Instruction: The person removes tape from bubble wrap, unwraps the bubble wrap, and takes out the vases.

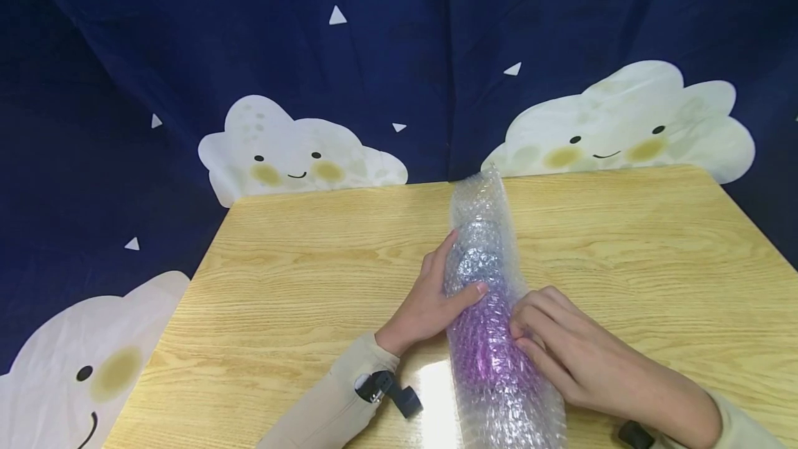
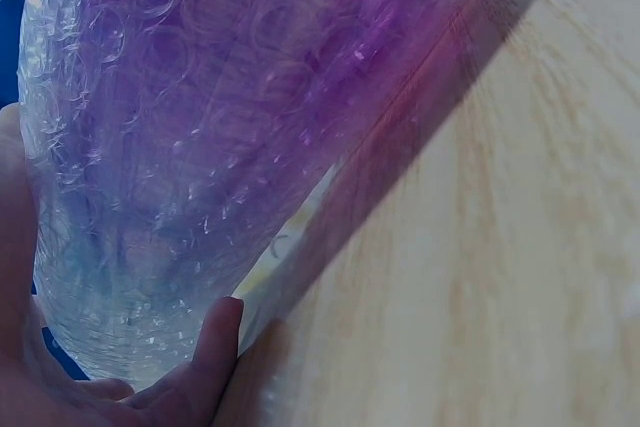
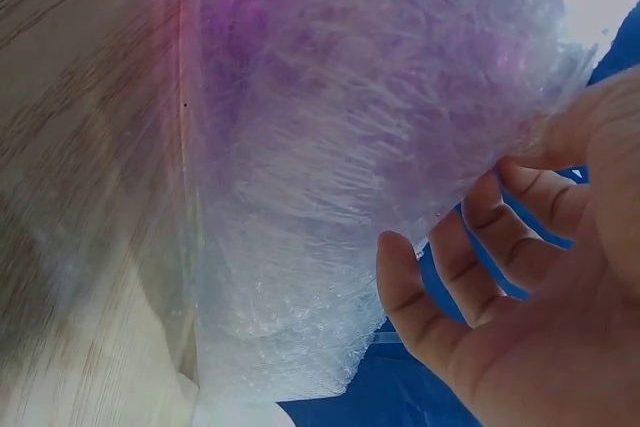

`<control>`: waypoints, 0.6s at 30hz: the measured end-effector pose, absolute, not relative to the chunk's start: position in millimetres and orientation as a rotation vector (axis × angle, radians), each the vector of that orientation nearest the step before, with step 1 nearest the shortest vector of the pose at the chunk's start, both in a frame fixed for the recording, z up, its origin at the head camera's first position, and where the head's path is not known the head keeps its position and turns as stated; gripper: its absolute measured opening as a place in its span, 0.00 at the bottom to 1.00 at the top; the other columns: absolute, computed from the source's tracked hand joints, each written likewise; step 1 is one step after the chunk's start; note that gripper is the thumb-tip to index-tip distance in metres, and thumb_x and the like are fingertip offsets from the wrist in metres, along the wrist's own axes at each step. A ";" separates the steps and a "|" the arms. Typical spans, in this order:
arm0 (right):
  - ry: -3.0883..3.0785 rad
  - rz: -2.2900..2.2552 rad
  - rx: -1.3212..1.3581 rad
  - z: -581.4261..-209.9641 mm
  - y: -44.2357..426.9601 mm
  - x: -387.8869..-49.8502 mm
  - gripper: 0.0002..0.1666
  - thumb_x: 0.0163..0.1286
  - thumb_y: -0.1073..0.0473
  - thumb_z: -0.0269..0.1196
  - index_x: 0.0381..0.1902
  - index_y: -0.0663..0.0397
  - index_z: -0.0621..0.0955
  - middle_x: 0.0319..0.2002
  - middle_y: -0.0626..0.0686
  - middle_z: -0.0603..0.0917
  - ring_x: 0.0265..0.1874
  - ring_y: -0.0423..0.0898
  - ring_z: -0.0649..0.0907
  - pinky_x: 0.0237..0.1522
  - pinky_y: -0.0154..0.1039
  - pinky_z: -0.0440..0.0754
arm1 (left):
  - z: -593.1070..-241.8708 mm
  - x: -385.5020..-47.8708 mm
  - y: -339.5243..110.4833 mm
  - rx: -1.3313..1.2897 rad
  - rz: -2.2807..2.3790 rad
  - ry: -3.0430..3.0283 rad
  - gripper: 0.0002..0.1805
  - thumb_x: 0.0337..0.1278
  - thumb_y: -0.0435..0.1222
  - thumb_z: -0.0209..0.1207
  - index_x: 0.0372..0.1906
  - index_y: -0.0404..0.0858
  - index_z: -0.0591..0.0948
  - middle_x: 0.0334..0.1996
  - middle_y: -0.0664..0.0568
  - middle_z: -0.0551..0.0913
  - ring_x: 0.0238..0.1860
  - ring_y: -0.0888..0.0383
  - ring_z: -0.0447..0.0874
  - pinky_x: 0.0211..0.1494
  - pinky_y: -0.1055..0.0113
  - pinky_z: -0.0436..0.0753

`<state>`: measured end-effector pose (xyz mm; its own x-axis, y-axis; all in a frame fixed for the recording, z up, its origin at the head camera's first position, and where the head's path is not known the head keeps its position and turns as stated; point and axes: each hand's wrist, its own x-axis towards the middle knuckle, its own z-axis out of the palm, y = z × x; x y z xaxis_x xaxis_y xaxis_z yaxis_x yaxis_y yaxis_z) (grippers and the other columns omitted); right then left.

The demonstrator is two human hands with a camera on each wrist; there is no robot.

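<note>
A long bundle of clear bubble wrap [image 1: 489,338] lies lengthwise on the table, with a purple, pink and bluish object showing through it. My left hand [image 1: 430,303] holds the bundle's left side, thumb across the top and fingers along the edge; in the left wrist view the wrap [image 2: 200,97] fills the upper left above the hand [image 2: 130,387]. My right hand [image 1: 580,352] pinches the wrap at the right side with thumb and curled fingers. The right wrist view shows that hand [image 3: 540,277] with its fingertips at the wrap's edge [image 3: 310,177].
The wood-grain table [image 1: 299,283] reaches back to a dark blue cloth [image 1: 374,54] printed with smiling clouds and white triangles. Dark wrist devices sit by both sleeves, one [image 1: 389,390] at the left. A bright reflection lies left of the wrap.
</note>
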<state>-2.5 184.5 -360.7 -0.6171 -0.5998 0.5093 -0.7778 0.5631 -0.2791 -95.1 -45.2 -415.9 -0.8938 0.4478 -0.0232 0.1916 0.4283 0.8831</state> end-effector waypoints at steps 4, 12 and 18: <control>-2.442 0.710 1.119 -360.7 184.2 -2.4 0.11 0.69 0.63 0.63 0.43 0.40 0.78 0.43 0.32 0.75 0.46 0.30 0.71 0.50 0.21 0.71 | -416.1 -95.6 -45.2 0.562 1.452 2.429 0.50 0.62 0.64 0.60 0.81 0.74 0.41 0.82 0.45 0.54 0.79 0.42 0.63 0.75 0.34 0.68; -2.442 0.729 1.105 -361.3 185.0 -2.2 0.08 0.71 0.61 0.63 0.44 0.41 0.79 0.44 0.31 0.76 0.46 0.29 0.72 0.49 0.19 0.72 | -415.4 -95.0 -45.2 0.553 1.451 2.418 0.50 0.62 0.64 0.59 0.80 0.75 0.41 0.82 0.46 0.53 0.79 0.41 0.62 0.75 0.33 0.67; -2.445 0.729 1.101 -361.1 185.6 -2.5 0.06 0.74 0.58 0.61 0.43 0.37 0.79 0.44 0.30 0.75 0.45 0.29 0.72 0.47 0.18 0.71 | -415.2 -94.6 -45.4 0.550 1.454 2.417 0.50 0.62 0.64 0.59 0.80 0.75 0.41 0.82 0.46 0.53 0.79 0.41 0.62 0.75 0.32 0.67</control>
